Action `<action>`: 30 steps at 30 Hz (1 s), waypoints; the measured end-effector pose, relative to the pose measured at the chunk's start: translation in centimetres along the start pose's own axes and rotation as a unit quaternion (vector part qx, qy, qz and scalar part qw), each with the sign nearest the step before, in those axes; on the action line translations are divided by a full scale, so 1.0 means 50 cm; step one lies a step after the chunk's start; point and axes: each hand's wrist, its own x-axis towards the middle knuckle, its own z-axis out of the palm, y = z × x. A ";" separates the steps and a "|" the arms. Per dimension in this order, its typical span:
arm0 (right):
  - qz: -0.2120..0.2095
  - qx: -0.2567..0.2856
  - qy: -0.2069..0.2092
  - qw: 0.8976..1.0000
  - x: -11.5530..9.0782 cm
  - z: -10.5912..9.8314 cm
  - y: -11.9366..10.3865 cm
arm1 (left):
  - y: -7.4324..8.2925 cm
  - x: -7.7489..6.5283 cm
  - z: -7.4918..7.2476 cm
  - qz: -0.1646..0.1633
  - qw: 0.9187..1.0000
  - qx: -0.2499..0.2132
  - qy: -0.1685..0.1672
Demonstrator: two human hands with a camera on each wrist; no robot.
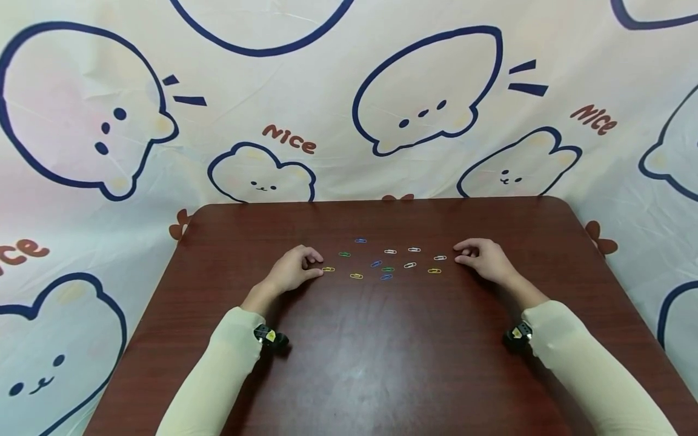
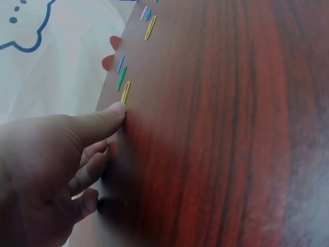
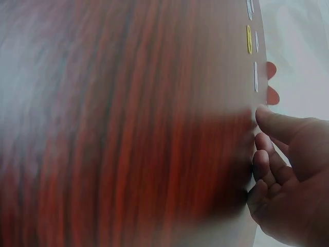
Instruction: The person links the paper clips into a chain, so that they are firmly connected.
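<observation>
Several coloured paper clips lie scattered across the far middle of the table. My left hand [image 1: 291,268] rests on the wood at their left side, thumb tip at the near end of a yellow paper clip [image 2: 126,91]; whether it touches the clip I cannot tell. A gap shows between that thumb and the loosely bent fingers. On the opposite side, my right hand [image 1: 485,259] rests with fingers loosely bent and nothing in it. Closest to it is a white paper clip [image 1: 440,258], just apart from the fingertips. A yellow paper clip [image 3: 249,39] lies farther in.
Between the hands lie blue [image 1: 376,263], green [image 1: 388,269] and more white paper clips [image 1: 410,264]. The dark reddish-brown table [image 1: 371,363] ends at a far edge against a printed cloth [image 1: 338,97]. A small dark device sits at each wrist.
</observation>
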 end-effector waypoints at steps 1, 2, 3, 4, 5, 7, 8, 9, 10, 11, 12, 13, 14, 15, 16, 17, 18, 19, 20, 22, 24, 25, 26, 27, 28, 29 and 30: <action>0.001 0.001 -0.001 1.000 0.001 0.002 -0.002 | 0.000 0.000 0.002 -0.001 1.000 0.002 0.003; 0.003 0.001 0.000 1.000 0.002 0.004 -0.004 | 0.001 0.000 0.004 -0.002 1.000 0.003 0.006; 0.004 0.001 -0.001 1.000 0.003 0.006 -0.005 | 0.002 0.001 0.006 -0.001 1.000 0.005 0.009; 0.005 0.002 -0.002 1.000 0.004 0.008 -0.007 | 0.002 0.001 0.008 -0.001 1.000 0.007 0.012; 0.005 0.002 -0.002 1.000 0.005 0.010 -0.008 | 0.004 0.001 0.010 0.000 1.000 0.009 0.014; 0.009 0.003 -0.001 1.000 0.007 0.014 -0.012 | 0.005 0.001 0.013 0.002 1.000 0.012 0.018; 0.009 0.003 -0.001 1.000 0.008 0.017 -0.013 | 0.006 0.001 0.015 0.002 1.000 0.014 0.019; 0.009 0.004 -0.002 1.000 0.009 0.019 -0.014 | 0.006 0.001 0.016 0.003 1.000 0.015 0.019; 0.009 0.004 -0.001 1.000 0.010 0.022 -0.016 | 0.007 0.001 0.018 0.003 1.000 0.015 0.020; 0.010 0.003 0.000 1.000 0.012 0.025 -0.017 | 0.007 0.001 0.019 0.005 1.000 0.016 0.021; 0.010 0.004 0.001 1.000 0.013 0.028 -0.019 | 0.007 0.001 0.019 0.006 1.000 0.016 0.022; 0.009 0.004 0.002 1.000 0.014 0.030 -0.020 | 0.007 0.002 0.020 0.007 1.000 0.017 0.023; 0.007 0.004 0.001 1.000 0.015 0.033 -0.022 | 0.007 0.002 0.021 0.008 1.000 0.018 0.023; 0.007 0.004 0.003 1.000 0.016 0.034 -0.023 | 0.008 0.003 0.021 0.010 1.000 0.018 0.023; 0.008 0.002 0.004 1.000 0.016 0.035 -0.025 | 0.008 0.003 0.021 0.012 0.999 0.021 0.023; 0.009 0.001 0.006 1.000 0.017 0.036 -0.027 | 0.009 0.003 0.021 0.014 0.999 0.022 0.023; 0.008 0.000 0.006 1.000 0.017 0.036 -0.028 | 0.009 0.003 0.022 0.015 0.999 0.024 0.022; 0.008 -0.001 0.008 1.000 0.017 0.036 -0.030 | 0.010 0.004 0.022 0.016 0.999 0.025 0.022; 0.008 -0.003 0.008 1.000 0.017 0.035 -0.031 | 0.010 0.004 0.021 0.017 0.999 0.027 0.023; 0.009 -0.004 0.010 1.000 0.017 0.035 -0.034 | 0.012 0.003 0.021 0.018 0.999 0.030 0.023; 0.008 -0.006 0.010 1.000 0.018 0.036 -0.036 | 0.013 0.004 0.020 0.016 0.999 0.032 0.024; 0.011 -0.007 0.009 1.000 0.018 0.037 -0.036 | 0.013 0.004 0.020 0.015 0.999 0.033 0.023; 0.013 -0.010 0.008 1.000 0.019 0.038 -0.036 | 0.012 0.004 0.021 0.014 0.999 0.034 0.023; 0.015 -0.012 0.007 1.000 0.019 0.039 -0.037 | 0.012 0.004 0.021 0.012 0.999 0.034 0.022; 0.015 -0.015 0.006 1.000 0.019 0.041 -0.037 | 0.011 0.003 0.022 0.011 0.999 0.035 0.021; 0.015 -0.018 0.005 1.000 0.020 0.042 -0.037 | 0.011 0.004 0.023 0.009 0.999 0.035 0.020; 0.014 -0.019 0.004 1.000 0.020 0.043 -0.038 | 0.011 0.003 0.023 0.008 0.999 0.036 0.019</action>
